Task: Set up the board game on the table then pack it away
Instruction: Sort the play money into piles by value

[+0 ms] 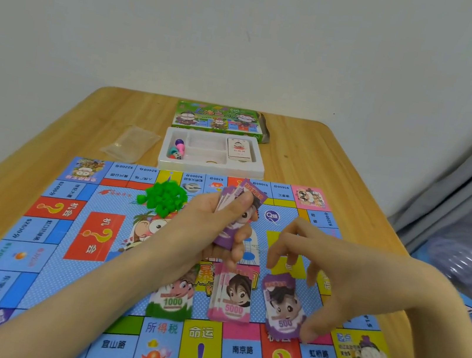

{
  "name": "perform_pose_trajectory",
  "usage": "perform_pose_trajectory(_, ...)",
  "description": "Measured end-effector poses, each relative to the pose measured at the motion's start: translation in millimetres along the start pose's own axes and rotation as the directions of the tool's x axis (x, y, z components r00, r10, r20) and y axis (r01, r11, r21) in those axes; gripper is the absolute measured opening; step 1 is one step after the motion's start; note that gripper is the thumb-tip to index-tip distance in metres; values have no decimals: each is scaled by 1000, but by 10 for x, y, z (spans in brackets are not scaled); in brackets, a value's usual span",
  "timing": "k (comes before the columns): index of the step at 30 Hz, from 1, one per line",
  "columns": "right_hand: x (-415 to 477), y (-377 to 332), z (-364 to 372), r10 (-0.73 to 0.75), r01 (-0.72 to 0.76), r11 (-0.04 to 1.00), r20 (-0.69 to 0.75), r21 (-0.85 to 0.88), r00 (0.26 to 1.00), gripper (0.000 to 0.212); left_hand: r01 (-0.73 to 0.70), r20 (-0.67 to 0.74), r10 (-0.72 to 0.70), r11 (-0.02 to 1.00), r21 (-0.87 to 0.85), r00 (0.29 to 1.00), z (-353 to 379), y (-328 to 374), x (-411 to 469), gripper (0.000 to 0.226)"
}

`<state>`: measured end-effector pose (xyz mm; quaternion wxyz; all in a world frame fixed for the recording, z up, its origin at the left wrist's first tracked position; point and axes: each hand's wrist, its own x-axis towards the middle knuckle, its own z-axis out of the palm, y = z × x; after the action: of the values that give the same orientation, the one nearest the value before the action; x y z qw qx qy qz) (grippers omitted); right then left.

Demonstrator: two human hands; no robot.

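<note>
The light wooden bench's [326, 149] right side and the colourful paper game board's [33, 239] left half lie open. A heap of small green plastic houses [164, 196], three stacks of paper notes [232, 302] mid-board and a white foam tray [248, 170] beyond it stand in the way.

Picture is bright and evenly lit. I see no hard shadows, just faint grey shade on the game board [89, 236] beneath the left hand [205, 229] and right hand [316, 272]. The banknotes [234, 209] gripped in the left one look smeared. The wide lens bows the desk [310, 147] edges, the bottom corners go soft, and the plastic bag [469, 262] at far right glints.
</note>
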<state>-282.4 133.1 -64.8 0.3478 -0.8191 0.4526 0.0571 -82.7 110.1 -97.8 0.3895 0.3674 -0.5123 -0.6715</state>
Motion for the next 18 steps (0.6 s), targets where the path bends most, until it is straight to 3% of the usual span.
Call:
perform_pose_trajectory(4, 144, -26, 125, 35, -32, 986, 16, -165, 999, 74, 1, -2, -1, 1000, 11, 1000, -5, -2, 1, 33)
perform_pose_trajectory(7, 124, -72, 151, 40, -34, 971, 21, -238, 999, 60, 5, -5, -5, 1000, 13, 1000, -6, 0, 2, 29)
perform_pose_trajectory(13, 101, -55, 136, 44, -47, 973, -18, -225, 999, 55, 32, 0, -32, 999, 15, 999, 1, -4, -6, 26)
perform_pose_trajectory(16, 79, -98, 99, 82, -84, 979, -20, -186, 996, 67, 50, 0, -50, 996, -76, 999, 15, 16, -10, 13)
perform_pose_trajectory(18, 80, -95, 66, 100, -111, 989, -111, -97, 989, 64, 51, 14, -49, 986, -157, 999, 18, 33, -5, 13)
